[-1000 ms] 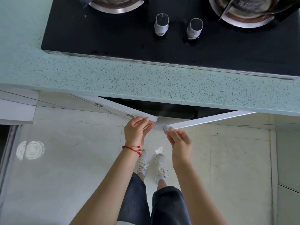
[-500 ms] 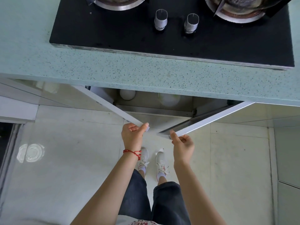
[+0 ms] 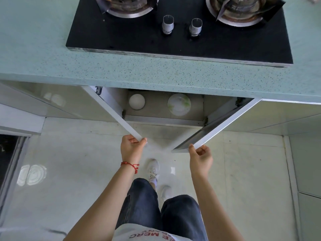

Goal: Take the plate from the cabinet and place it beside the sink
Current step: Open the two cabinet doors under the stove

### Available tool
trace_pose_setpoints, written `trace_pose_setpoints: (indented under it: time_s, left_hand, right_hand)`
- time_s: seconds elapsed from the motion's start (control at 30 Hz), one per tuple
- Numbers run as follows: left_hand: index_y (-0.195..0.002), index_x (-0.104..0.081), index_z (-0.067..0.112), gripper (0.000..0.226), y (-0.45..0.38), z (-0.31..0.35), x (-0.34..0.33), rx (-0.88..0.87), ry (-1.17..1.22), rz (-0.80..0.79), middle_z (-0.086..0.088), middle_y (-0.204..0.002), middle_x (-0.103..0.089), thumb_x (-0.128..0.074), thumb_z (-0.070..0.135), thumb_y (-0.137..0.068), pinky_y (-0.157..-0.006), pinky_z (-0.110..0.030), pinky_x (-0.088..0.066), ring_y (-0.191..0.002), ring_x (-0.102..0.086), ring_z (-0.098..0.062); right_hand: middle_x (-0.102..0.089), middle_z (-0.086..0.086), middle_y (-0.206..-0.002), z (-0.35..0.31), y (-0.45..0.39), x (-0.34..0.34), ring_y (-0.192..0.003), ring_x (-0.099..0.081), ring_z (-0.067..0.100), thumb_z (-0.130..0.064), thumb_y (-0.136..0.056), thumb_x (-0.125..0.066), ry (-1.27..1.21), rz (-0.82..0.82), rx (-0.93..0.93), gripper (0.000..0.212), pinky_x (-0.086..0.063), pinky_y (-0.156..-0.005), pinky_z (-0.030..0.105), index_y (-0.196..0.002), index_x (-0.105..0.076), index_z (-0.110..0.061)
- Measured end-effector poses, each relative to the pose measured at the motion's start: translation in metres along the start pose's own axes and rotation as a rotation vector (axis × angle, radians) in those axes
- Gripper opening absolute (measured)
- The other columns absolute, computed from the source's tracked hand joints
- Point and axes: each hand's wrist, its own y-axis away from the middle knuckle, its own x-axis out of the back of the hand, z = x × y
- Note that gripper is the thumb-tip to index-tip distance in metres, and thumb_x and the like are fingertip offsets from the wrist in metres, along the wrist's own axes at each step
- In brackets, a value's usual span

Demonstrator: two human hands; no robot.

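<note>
Glossy doors (image 3: 113,108) swung wider, baring a round, green-marbled plate (image 3: 178,104).

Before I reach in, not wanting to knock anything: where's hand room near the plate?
Bare shelf between the white bowl and the plate; a narrower strip between plate and the cabinet's right wall. The opening between left door and right door is free. Tight left of the bowl.

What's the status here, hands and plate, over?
Left hand grips left door; right hand holds right door. Plate in cabinet, untouched. Doors open, nothing blocking plate; white bowl sits apart.
</note>
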Motion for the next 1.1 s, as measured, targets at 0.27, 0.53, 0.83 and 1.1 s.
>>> trace_pose_setpoints:
  time_s: [0.27, 0.53, 0.83, 1.1]
  left_hand:
    - [-0.085, -0.054, 0.008, 0.021, 0.008, -0.025, 0.033, 0.030, -0.098, 0.068, 0.002, -0.069, -0.060, -0.071, 0.010, -0.071, -0.060, -0.021, -0.046, -0.070, -0.062, -0.019]
    - [-0.086, -0.061, 0.007, 0.020, 0.018, -0.036, 0.059, 0.020, -0.209, 0.163, -0.006, -0.082, -0.066, -0.072, 0.016, -0.071, -0.073, -0.028, -0.047, -0.076, -0.060, -0.019]
    - [-0.084, -0.066, 0.002, 0.016, 0.027, -0.041, 0.097, -0.003, -0.271, 0.216, -0.017, -0.088, -0.070, -0.070, 0.013, -0.073, -0.077, -0.028, -0.045, -0.082, -0.063, -0.027]
    - [-0.084, -0.068, 0.004, 0.012, 0.032, -0.045, 0.139, -0.011, -0.320, 0.215, -0.017, -0.089, -0.072, -0.066, 0.013, -0.077, -0.076, -0.025, -0.041, -0.076, -0.059, -0.020]
  right_hand:
    - [-0.044, -0.006, -0.060, 0.022, 0.007, 0.039, -0.055, -0.043, 0.010, -0.019, -0.081, -0.064, 0.069, 0.007, 0.080, 0.017, -0.037, -0.051, 0.014, -0.080, -0.049, -0.013]
    - [-0.042, -0.005, -0.060, 0.039, 0.009, 0.076, -0.054, -0.040, 0.011, -0.020, -0.082, -0.062, 0.141, 0.001, 0.138, 0.016, -0.034, -0.052, 0.019, -0.078, -0.048, -0.013]
    - [-0.038, 0.006, -0.059, 0.051, 0.013, 0.111, -0.053, -0.030, 0.019, -0.014, -0.082, -0.060, 0.222, 0.107, 0.169, 0.029, -0.028, -0.047, 0.019, -0.060, -0.043, -0.009]
    - [-0.063, 0.034, -0.091, 0.047, 0.024, 0.122, -0.093, -0.056, 0.047, -0.014, -0.083, -0.059, 0.261, 0.209, 0.101, 0.030, -0.046, -0.085, 0.048, -0.096, -0.057, 0.013]
